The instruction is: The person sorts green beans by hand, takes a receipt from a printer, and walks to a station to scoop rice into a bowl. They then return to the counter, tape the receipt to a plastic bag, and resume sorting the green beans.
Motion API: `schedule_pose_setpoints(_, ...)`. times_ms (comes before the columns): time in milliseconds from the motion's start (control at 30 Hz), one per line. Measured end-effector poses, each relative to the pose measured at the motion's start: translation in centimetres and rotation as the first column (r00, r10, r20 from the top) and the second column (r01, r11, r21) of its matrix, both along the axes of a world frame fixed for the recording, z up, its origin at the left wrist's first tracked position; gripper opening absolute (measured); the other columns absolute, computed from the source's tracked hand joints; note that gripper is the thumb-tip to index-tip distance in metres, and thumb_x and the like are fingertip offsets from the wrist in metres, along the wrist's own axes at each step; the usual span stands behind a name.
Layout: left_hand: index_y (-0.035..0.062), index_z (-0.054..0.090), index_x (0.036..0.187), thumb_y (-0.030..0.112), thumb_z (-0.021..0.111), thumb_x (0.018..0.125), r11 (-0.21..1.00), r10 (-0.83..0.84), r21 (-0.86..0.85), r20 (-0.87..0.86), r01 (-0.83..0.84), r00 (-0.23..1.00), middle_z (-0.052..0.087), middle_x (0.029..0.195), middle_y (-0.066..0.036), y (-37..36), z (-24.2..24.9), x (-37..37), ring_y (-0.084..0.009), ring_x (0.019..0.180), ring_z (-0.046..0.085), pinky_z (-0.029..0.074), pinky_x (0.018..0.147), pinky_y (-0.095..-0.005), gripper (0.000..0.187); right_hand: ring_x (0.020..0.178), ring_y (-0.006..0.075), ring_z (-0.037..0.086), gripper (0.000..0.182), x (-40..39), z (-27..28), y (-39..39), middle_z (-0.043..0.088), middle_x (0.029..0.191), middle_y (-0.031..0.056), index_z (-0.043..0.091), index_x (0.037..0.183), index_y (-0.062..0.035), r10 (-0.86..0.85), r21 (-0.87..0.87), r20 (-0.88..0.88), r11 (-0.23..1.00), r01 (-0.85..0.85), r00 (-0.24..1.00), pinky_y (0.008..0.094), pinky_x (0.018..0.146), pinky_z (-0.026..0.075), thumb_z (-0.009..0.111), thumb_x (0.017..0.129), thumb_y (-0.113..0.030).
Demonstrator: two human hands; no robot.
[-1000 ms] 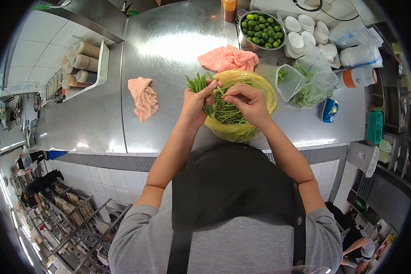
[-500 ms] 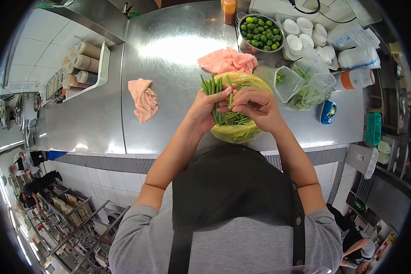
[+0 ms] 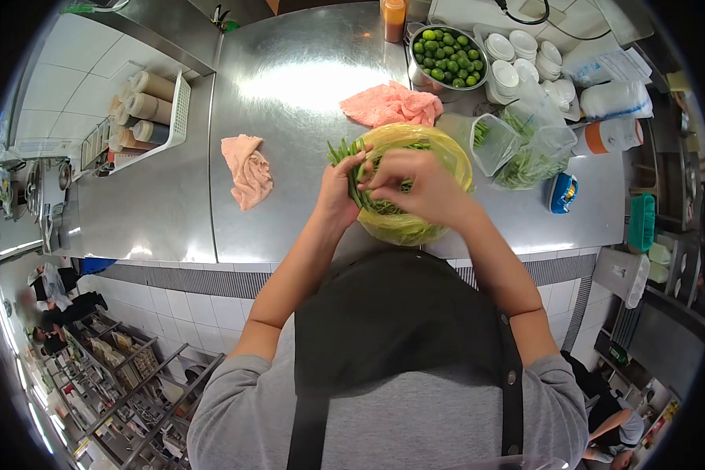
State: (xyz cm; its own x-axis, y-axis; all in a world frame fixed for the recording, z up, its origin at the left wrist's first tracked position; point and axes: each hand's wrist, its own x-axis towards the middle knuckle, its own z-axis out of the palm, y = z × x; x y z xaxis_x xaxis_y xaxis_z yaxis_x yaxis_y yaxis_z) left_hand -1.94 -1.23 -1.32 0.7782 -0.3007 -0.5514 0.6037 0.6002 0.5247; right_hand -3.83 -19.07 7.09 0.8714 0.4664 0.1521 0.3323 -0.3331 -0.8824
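My left hand is wrapped round a bunch of long green beans, their tips sticking out above the fingers. Just to its right, my right hand hangs over a bowl lined with a yellow bag. Its fingers are bent and blurred by motion, so what they hold, if anything, is hidden. Cut green beans lie inside the yellow bag, partly covered by both hands.
Behind the bowl lies a pink cloth, with another cloth at left. A metal bowl of limes, a clear container, bagged greens and a blue packet stand right. Other people are in the background.
My left hand has moved slightly left with the bunch. My right hand has parted from the bean it was pinching beside the bunch and turned over the bowl.
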Motion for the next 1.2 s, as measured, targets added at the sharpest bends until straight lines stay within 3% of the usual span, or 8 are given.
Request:
schedule_pose_setpoints(167, 0.0027, 0.054, 0.108, 0.011, 0.051, 0.094, 0.971, -0.003, -0.238, 0.029, 0.010, 1.000, 0.055, 0.075, -0.005, 1.3, -0.6, -0.7, -0.0105, 0.063, 0.049, 0.041, 0.055, -0.0214, 0.016, 0.090, 0.0319, 0.065, 0.010, 1.8, -7.4, -3.7, 0.065, 0.091, 0.0164, 0.068, 0.088, 0.0000, -0.123, -0.395, -0.185, 0.918, 0.041, 0.975, 0.0403, 0.078, 0.052, 0.068, 0.077, 0.000)
schedule_pose_setpoints(267, 0.0057, 0.054, 0.099, 0.013, 0.054, 0.094, 0.997, 0.054, -0.048, -0.129, -0.060, 0.990, 0.055, 0.075, -0.004, 0.1, 2.1, -1.1, -0.0103, 0.061, 0.049, 0.041, 0.052, -0.0215, 0.009, 0.095, 0.0340, 0.065, 0.012, 1.4, -10.6, -4.0, 0.065, 0.102, 0.0178, 0.070, 0.088, -0.0004, -0.214, -0.569, 0.197, 0.770, 0.289, 0.957, 0.0421, 0.083, 0.053, 0.069, 0.077, -0.003)
schedule_pose_setpoints(667, 0.0031, 0.066, 0.095, 0.018, 0.074, 0.091, 0.961, -0.053, 0.273, 0.073, 0.031, 0.996, 0.052, 0.063, 0.003, -0.2, 1.4, -0.8, -0.0049, 0.045, 0.038, 0.027, 0.041, -0.0234, 0.017, 0.091, 0.0342, 0.064, 0.010, 0.8, -11.8, -1.2, 0.060, 0.092, 0.0157, 0.068, 0.087, -0.0015, -0.077, -0.371, 0.083, 0.923, 0.103, 0.994, 0.0434, 0.083, 0.052, 0.069, 0.078, -0.007)
schedule_pose_setpoints(800, 0.0001, 0.070, 0.107, 0.015, 0.076, 0.088, 0.850, -0.182, 0.524, 0.179, 0.063, 0.967, 0.051, 0.062, 0.005, -0.6, 2.9, -1.2, -0.0027, 0.046, 0.038, 0.025, 0.042, -0.0214, 0.025, 0.074, 0.0168, 0.063, 0.011, 1.4, -7.6, -1.6, 0.062, 0.080, 0.0061, 0.068, 0.090, -0.0024, -0.184, -0.086, -0.158, 0.981, 0.172, 0.970, 0.0323, 0.070, 0.052, 0.072, 0.082, -0.008)
schedule_pose_setpoints(867, -0.0011, 0.071, 0.104, 0.007, 0.079, 0.083, 0.800, -0.363, 0.567, 0.200, 0.195, 0.910, 0.072, 0.087, -0.005, -0.5, 3.6, -1.2, -0.0085, 0.070, 0.064, 0.051, 0.060, -0.0233, 0.024, 0.069, 0.0133, 0.062, 0.011, 1.3, -6.4, -1.6, 0.064, 0.075, 0.0043, 0.067, 0.088, -0.0019, -0.213, 0.048, -0.273, 0.971, 0.235, 0.938, 0.0299, 0.065, 0.050, 0.072, 0.082, -0.011)
schedule_pose_setpoints(933, -0.0008, 0.071, 0.103, 0.005, 0.079, 0.082, 0.801, -0.395, 0.566, 0.260, 0.192, 0.881, 0.072, 0.088, -0.005, -0.7, 3.5, -1.2, -0.0089, 0.075, 0.065, 0.052, 0.065, -0.0245, 0.023, 0.067, 0.0047, 0.056, 0.013, 1.3, -5.8, -1.6, 0.065, 0.075, -0.0007, 0.069, 0.090, -0.0017, -0.160, 0.308, -0.398, 0.904, 0.296, 0.903, 0.0244, 0.063, 0.047, 0.073, 0.084, -0.012)
schedule_pose_setpoints(1067, -0.0001, 0.072, 0.097, 0.003, 0.080, 0.081, 0.809, -0.404, 0.579, 0.424, 0.100, 0.811, 0.073, 0.088, -0.003, -1.1, 2.6, -1.0, -0.0076, 0.078, 0.066, 0.054, 0.069, -0.0258, 0.019, 0.080, 0.0051, 0.062, 0.005, 1.4, -5.2, -1.9, 0.068, 0.091, 0.0008, 0.067, 0.093, 0.0002, -0.151, 0.275, -0.455, 0.914, 0.300, 0.878, 0.0215, 0.072, 0.051, 0.070, 0.090, -0.003)
schedule_pose_setpoints(1200, -0.0001, 0.071, 0.090, 0.004, 0.081, 0.080, 0.749, -0.480, 0.656, 0.438, 0.096, 0.760, 0.073, 0.087, -0.003, -0.9, 0.8, -1.0, -0.0069, 0.079, 0.066, 0.055, 0.070, -0.0257, 0.014, 0.077, 0.0135, 0.065, 0.007, 1.6, -4.6, -1.9, 0.067, 0.086, 0.0048, 0.066, 0.092, 0.0015, -0.244, 0.053, -0.077, 0.967, 0.249, 0.967, 0.0284, 0.069, 0.051, 0.070, 0.086, 0.000)
